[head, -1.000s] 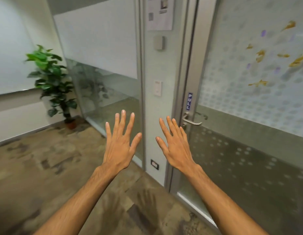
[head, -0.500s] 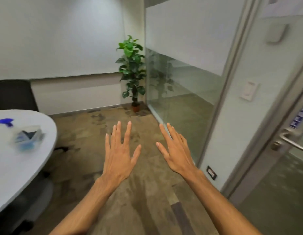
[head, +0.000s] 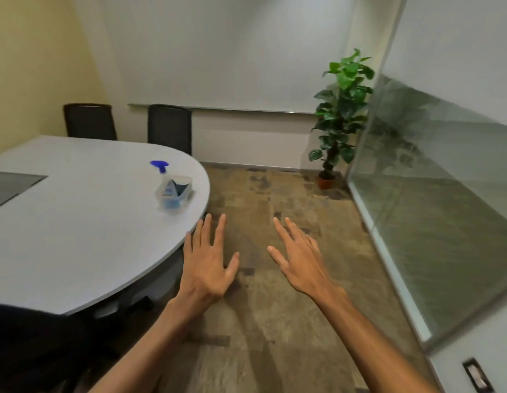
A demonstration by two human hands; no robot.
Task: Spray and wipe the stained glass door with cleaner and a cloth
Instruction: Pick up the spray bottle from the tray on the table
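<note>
Two bare hands are all you hold out here, both empty with fingers spread flat, palms down. Your left hand hangs just beside the curved edge of the grey rounded table, its fingertips level with that rim. Your right hand is farther from the table, over the mottled brown floor. The clear spray bottle with a blue trigger head stands on the table near its rounded end, touching a small clear plastic tub that holds something dark blue, too blurred to tell. Two dark chairs sit behind the table. A green potted plant stands well away from the table, beside a glass wall panel.
</note>
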